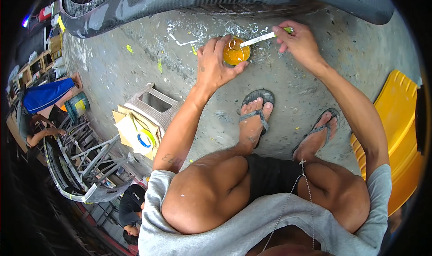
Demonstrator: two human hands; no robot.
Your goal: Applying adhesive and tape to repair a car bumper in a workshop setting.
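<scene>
A small round cup (pixel 233 58) of orange-yellow liquid stands on the concrete floor in front of me. My left hand (pixel 214 66) is curved round its left side, fingers at the far rim and thumb at the near rim. In my right hand (pixel 298 44) is a flat white stick (pixel 263 38), pinched near its upper end, where a yellow-green bit shows. The stick slants down to the left, with its lower end in the liquid. I cannot tell how deep it reaches.
A large glossy dark woven-pattern panel (pixel 189 0) spans the far side. At left, a stool (pixel 135 104) bears cardboard and a tape roll (pixel 146 138), with a metal frame (pixel 90 155) and two people beyond. A yellow plastic piece (pixel 382 134) stands at right. White scraps litter the floor.
</scene>
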